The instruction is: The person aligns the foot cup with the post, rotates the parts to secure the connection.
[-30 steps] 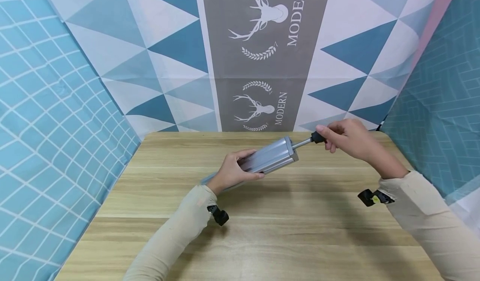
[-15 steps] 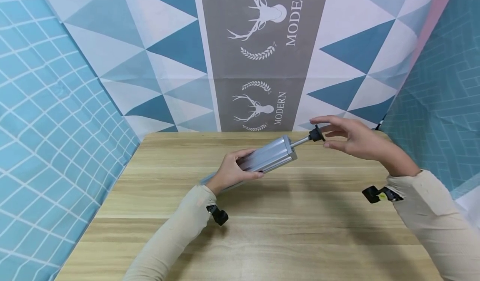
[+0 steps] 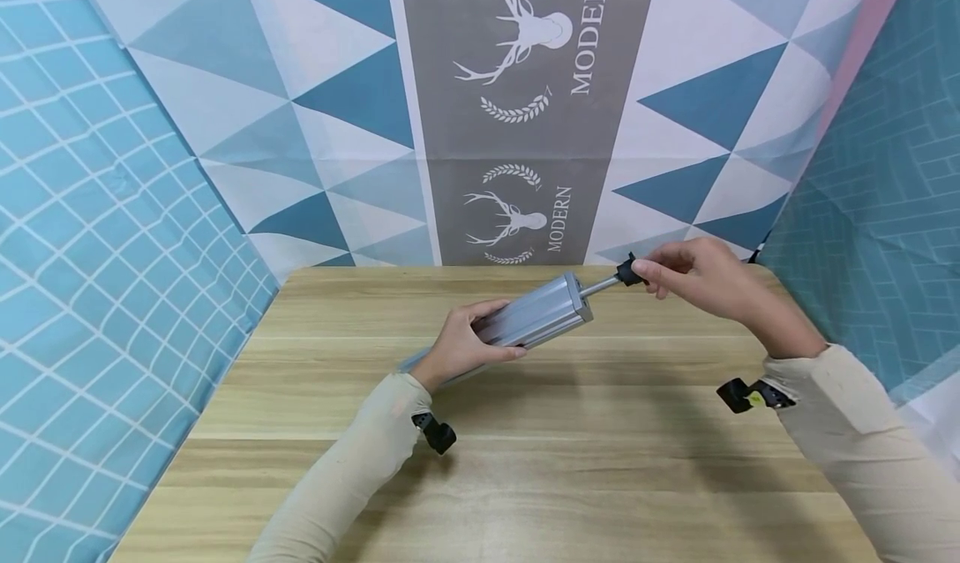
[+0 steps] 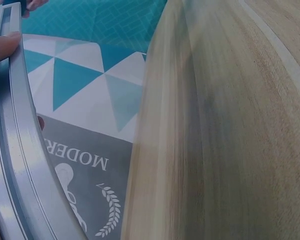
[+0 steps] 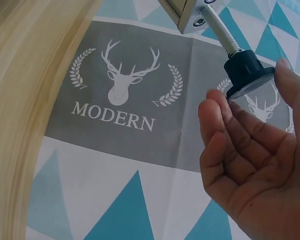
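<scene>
My left hand (image 3: pixel 463 350) grips a silver aluminium profile (image 3: pixel 536 313) with grooved sides, held slanting up to the right above the table. In the left wrist view the thumb (image 4: pixel 5 45) lies across a groove of it. From the plate on its far end (image 5: pixel 192 17) sticks out a threaded rod (image 5: pixel 222 31), capped by a black levelling foot (image 5: pixel 245 72) with a round flange. My right hand (image 3: pixel 701 279) pinches the flange of this foot between thumb and fingers. The lower end of the profile is partly hidden behind the left hand.
A wood-grain table (image 3: pixel 517 463) lies below both hands. Behind it stands a patterned backdrop (image 3: pixel 360 129) with triangles and deer heads, and blue cloth walls (image 3: pixel 97 213) close in the left and right sides.
The right hand held the foot, let go with its fingers spread around it half a second ago, and now pinches it again. The left hand and the profile have barely moved.
</scene>
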### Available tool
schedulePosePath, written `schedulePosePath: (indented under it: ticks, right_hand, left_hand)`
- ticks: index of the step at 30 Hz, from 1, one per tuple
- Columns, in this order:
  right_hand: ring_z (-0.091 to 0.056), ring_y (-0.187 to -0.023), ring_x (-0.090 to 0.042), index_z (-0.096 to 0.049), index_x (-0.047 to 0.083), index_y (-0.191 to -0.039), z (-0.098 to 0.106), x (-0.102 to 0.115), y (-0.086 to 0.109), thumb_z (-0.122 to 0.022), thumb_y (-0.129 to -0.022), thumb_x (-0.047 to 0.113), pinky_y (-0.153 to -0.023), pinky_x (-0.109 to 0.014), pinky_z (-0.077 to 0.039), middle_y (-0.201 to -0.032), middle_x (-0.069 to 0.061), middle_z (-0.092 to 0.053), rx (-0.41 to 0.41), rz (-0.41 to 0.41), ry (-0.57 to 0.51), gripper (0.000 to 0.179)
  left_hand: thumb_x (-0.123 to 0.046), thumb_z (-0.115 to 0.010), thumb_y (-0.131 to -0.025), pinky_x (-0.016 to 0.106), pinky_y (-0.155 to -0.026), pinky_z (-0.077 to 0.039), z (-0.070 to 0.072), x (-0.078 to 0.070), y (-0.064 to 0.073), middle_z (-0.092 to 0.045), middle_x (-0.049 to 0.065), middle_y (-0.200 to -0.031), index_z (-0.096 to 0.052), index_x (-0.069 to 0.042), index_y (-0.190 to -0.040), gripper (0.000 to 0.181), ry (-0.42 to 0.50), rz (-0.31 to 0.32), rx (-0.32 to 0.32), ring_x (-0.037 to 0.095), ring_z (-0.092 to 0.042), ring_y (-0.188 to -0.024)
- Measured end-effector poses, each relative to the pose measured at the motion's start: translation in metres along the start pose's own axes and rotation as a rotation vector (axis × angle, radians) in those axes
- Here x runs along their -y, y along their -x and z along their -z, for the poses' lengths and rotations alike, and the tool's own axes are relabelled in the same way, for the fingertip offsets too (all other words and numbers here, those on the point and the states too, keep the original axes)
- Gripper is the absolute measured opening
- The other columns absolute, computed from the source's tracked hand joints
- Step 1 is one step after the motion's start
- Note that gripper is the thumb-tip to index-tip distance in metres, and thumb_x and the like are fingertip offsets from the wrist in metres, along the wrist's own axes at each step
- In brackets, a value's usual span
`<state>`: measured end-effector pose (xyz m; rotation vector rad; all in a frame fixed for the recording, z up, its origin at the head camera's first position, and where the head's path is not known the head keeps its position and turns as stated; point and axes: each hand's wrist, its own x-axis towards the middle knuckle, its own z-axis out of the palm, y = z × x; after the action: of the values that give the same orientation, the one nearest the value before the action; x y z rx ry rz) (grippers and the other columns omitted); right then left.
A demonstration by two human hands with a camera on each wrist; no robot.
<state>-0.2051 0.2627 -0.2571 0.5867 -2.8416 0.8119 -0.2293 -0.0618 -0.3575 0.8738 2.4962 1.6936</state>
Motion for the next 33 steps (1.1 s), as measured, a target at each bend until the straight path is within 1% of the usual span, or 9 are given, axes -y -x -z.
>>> schedulePosePath:
  ticks: [2, 4, 9, 12, 16, 20, 25, 29, 33]
  right_hand:
    - [-0.063, -0.071, -0.021, -0.069, 0.003, -0.098, -0.001, 0.000, 0.000, -0.055, -0.098, 0.034, -0.066, -0.033, -0.049, -0.074, -0.004, -0.066, -0.005, -0.003, 0.005, 0.034]
    - [-0.065, -0.075, -0.022, -0.069, 0.002, -0.107, 0.000, -0.001, 0.001, -0.056, -0.098, 0.032, -0.067, -0.033, -0.050, -0.081, -0.006, -0.069, 0.004, 0.006, 0.006, 0.034]
    - [-0.067, -0.097, -0.027, -0.046, 0.009, -0.143, 0.004, -0.003, 0.004, -0.070, -0.089, 0.026, -0.076, -0.040, -0.054, -0.126, -0.017, -0.060, 0.088, 0.060, -0.035, 0.061]
    - [-0.065, -0.105, -0.027, -0.040, 0.018, -0.147, 0.004, -0.004, 0.004, -0.074, -0.084, 0.014, -0.081, -0.042, -0.053, -0.139, -0.013, -0.050, 0.104, 0.116, -0.039, 0.072]
    - [-0.067, -0.097, -0.019, -0.050, 0.018, -0.140, 0.002, -0.005, 0.003, -0.073, -0.081, -0.002, -0.080, -0.033, -0.054, -0.126, -0.007, -0.061, 0.045, 0.213, 0.004, 0.067]
    - [-0.067, -0.087, -0.014, -0.054, 0.010, -0.136, 0.002, -0.006, 0.003, -0.070, -0.085, 0.001, -0.074, -0.025, -0.053, -0.111, -0.006, -0.067, 0.007, 0.258, 0.048, 0.054]
    - [-0.063, -0.077, -0.013, -0.064, 0.001, -0.117, 0.000, -0.005, 0.002, -0.058, -0.097, 0.021, -0.066, -0.028, -0.050, -0.089, -0.003, -0.069, 0.009, 0.147, 0.030, 0.029]
    - [-0.060, -0.069, -0.014, -0.068, 0.004, -0.096, -0.004, -0.004, 0.000, -0.052, -0.100, 0.031, -0.063, -0.031, -0.048, -0.075, 0.000, -0.065, 0.001, 0.059, 0.010, 0.031]
    - [-0.060, -0.071, -0.016, -0.069, 0.002, -0.097, -0.004, -0.004, 0.000, -0.052, -0.100, 0.031, -0.063, -0.031, -0.047, -0.077, -0.004, -0.066, -0.007, 0.041, 0.001, 0.033]
  left_hand:
    - [-0.010, -0.086, -0.069, 0.033, -0.088, -0.047, -0.002, 0.009, -0.002, -0.063, 0.013, -0.125, -0.061, -0.003, -0.128, 0.065, -0.001, -0.003, 0.001, 0.019, -0.060, -0.106]
    - [-0.011, -0.086, -0.068, 0.033, -0.088, -0.047, -0.004, 0.018, -0.005, -0.063, 0.012, -0.125, -0.061, -0.005, -0.128, 0.066, 0.000, -0.002, -0.003, 0.019, -0.060, -0.106]
    - [-0.017, -0.089, -0.066, 0.034, -0.088, -0.047, -0.007, 0.038, -0.010, -0.064, 0.007, -0.125, -0.063, -0.012, -0.128, 0.068, 0.005, 0.005, -0.021, 0.017, -0.060, -0.106]
    - [-0.022, -0.090, -0.064, 0.033, -0.087, -0.047, -0.007, 0.041, -0.010, -0.065, 0.004, -0.123, -0.064, -0.015, -0.126, 0.067, 0.009, 0.001, -0.031, 0.015, -0.060, -0.105]
    - [-0.023, -0.090, -0.064, 0.033, -0.086, -0.048, -0.007, 0.040, -0.010, -0.066, 0.002, -0.121, -0.065, -0.016, -0.125, 0.066, 0.005, -0.018, -0.035, 0.014, -0.061, -0.103]
    - [-0.023, -0.090, -0.064, 0.031, -0.085, -0.048, -0.007, 0.040, -0.009, -0.066, 0.001, -0.121, -0.065, -0.016, -0.125, 0.066, 0.000, -0.026, -0.035, 0.013, -0.062, -0.103]
    - [-0.023, -0.089, -0.065, 0.031, -0.085, -0.048, -0.007, 0.039, -0.009, -0.065, 0.002, -0.121, -0.065, -0.016, -0.125, 0.066, 0.004, -0.027, -0.039, 0.013, -0.061, -0.103]
    - [-0.024, -0.090, -0.065, 0.033, -0.085, -0.048, -0.008, 0.038, -0.010, -0.066, 0.003, -0.121, -0.065, -0.016, -0.126, 0.066, -0.002, -0.039, -0.031, 0.014, -0.062, -0.103]
    - [-0.024, -0.090, -0.064, 0.031, -0.085, -0.048, -0.008, 0.039, -0.010, -0.066, 0.001, -0.120, -0.065, -0.016, -0.125, 0.066, -0.004, -0.037, -0.032, 0.013, -0.062, -0.102]
